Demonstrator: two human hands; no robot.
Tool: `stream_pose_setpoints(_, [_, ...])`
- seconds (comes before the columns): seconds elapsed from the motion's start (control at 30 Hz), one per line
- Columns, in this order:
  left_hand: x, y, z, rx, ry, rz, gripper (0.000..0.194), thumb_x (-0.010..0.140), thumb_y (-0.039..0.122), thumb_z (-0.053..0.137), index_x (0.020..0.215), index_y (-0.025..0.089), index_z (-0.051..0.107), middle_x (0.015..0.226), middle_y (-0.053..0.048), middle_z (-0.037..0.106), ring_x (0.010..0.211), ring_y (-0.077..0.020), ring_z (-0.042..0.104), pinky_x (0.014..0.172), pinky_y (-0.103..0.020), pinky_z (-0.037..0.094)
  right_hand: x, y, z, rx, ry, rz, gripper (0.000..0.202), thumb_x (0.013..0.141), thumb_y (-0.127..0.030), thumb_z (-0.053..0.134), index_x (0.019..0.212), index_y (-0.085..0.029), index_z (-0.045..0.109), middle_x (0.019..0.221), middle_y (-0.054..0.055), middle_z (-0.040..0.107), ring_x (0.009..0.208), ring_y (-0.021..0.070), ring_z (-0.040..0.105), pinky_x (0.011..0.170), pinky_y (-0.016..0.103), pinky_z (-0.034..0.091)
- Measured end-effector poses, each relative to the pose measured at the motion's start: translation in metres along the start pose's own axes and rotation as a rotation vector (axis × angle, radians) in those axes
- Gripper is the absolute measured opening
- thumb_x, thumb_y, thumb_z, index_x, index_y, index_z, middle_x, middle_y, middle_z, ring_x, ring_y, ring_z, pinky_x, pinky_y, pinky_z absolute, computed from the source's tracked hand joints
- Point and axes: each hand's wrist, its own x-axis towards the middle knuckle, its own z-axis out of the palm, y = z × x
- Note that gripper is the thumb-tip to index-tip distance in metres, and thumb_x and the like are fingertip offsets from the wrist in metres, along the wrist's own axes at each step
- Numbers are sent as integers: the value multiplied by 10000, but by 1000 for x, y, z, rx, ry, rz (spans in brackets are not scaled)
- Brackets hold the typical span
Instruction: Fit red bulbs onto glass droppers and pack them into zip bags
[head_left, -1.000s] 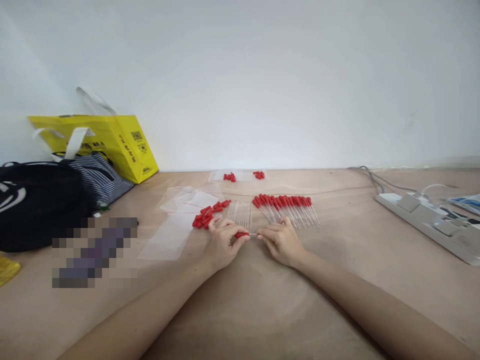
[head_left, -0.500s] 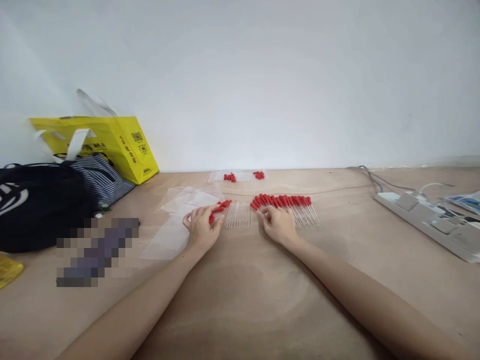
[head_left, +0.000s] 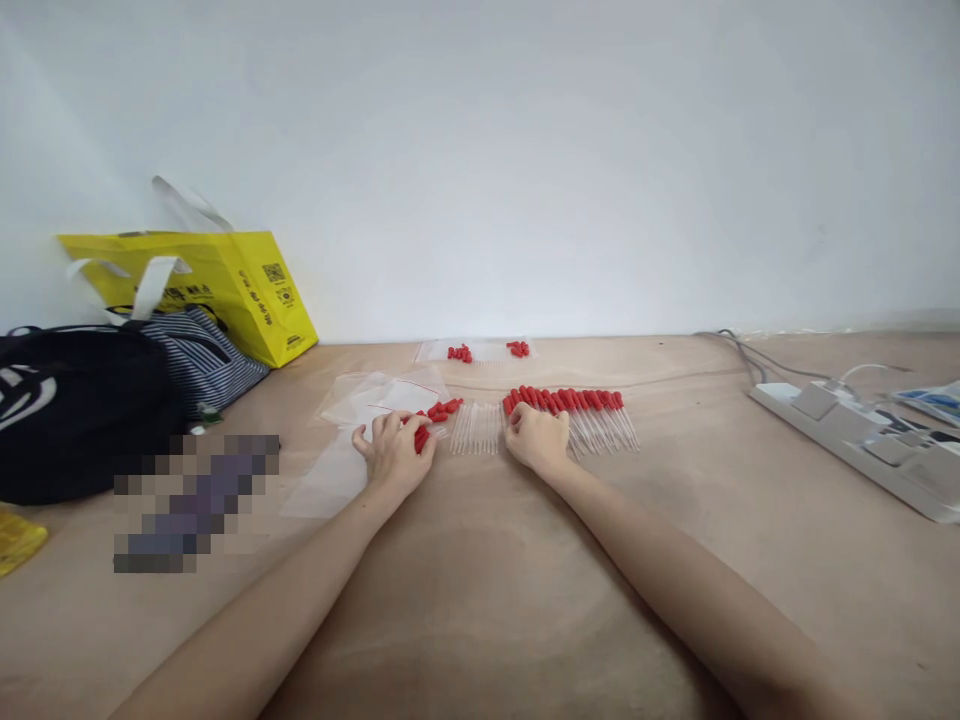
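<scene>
My left hand [head_left: 395, 450] rests with bent, parted fingers over a small pile of red rubber bulbs [head_left: 439, 411], at the edge of thin clear plastic bags [head_left: 330, 470]. To its right lies a row of clear thin tubes [head_left: 475, 428] without bulbs. My right hand [head_left: 537, 436] is closed at the left end of a row of red-topped droppers [head_left: 600, 402]; its fingertips are pinched and what they hold, if anything, is hidden. The droppers lie side by side with their clear stems toward me.
Near the wall, another bag [head_left: 489, 350] bears red bulbs and clear tubes. A yellow bag [head_left: 262, 300], a striped bag [head_left: 206, 360] and a black bag [head_left: 82, 420] stand left, by a blurred-out object [head_left: 199, 505]. A power strip [head_left: 855, 445] with cables lies right.
My right hand has moved left to the end of the dropper row. My left hand has shifted slightly left and down, showing more of the red bulbs.
</scene>
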Motion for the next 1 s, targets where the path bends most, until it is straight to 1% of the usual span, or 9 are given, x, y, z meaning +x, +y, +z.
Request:
stream_pose_setpoints(0.1, [2,-4,-1,18,-1,11,200,729,372,518,857,242,601,1008,-71,554,995,-284,411,879,-517,164,-1,0,-1,21,14,-21,218,760,-280,396,810,-206,595,753,52,652,747,185,577,743,351,215])
stream_pose_setpoints(0.2, [4,-7,0,58,-21,39,308,737,441,493,948,236,584,1090,-97,523,1034,-296,399,891,-518,175,-2,-2,-3,2,12,-28,271,769,-348,397,784,-189,617,765,76,651,757,202,575,757,369,224])
stream_pose_setpoints(0.33, [5,-10,7,100,-91,81,393,784,458,416,1081,225,526,1184,-126,473,1112,-286,372,927,-514,171,-2,-6,-6,-76,-12,-41,280,748,-328,418,730,-146,630,745,119,647,755,222,574,778,388,225])
stream_pose_setpoints(0.47, [6,-12,14,0,-190,70,459,807,437,382,1154,154,482,1159,-150,470,1075,-281,421,905,-438,293,-1,-10,-7,-123,-54,-48,254,730,-272,431,723,-127,639,767,145,648,718,218,582,800,401,216])
stream_pose_setpoints(0.53, [6,-12,16,-69,-197,94,455,809,408,389,1154,126,481,1121,-148,472,1042,-264,446,889,-389,339,0,-12,-8,-139,-70,-56,256,734,-261,428,725,-121,642,778,151,648,705,217,586,804,404,215])
stream_pose_setpoints(0.63, [5,-9,17,-165,-189,150,409,814,360,394,1126,117,499,1081,-134,475,1010,-240,463,894,-363,356,-2,-10,-12,-144,-94,-62,259,745,-244,416,733,-116,640,780,149,649,708,221,587,793,402,231])
stream_pose_setpoints(0.77, [0,0,16,-261,-191,203,371,814,325,403,1109,120,498,1071,-125,479,1001,-229,464,898,-364,366,-12,2,-20,-131,-90,-100,252,748,-256,413,736,-122,626,753,128,648,710,216,580,767,388,263])
stream_pose_setpoints(0.87, [-7,11,13,-313,-194,260,354,813,300,407,1103,115,493,1066,-126,490,1011,-228,453,903,-365,366,-25,19,-25,-88,-69,-140,243,755,-280,411,725,-141,608,715,98,645,707,207,573,732,353,286])
stream_pose_setpoints(1.0, [-17,26,9,-371,-191,329,321,820,285,399,1099,155,489,1072,-105,505,1036,-219,442,916,-367,356,-43,46,-27,7,-31,-229,181,753,-275,438,694,-174,576,687,47,632,705,178,562,670,289,295])
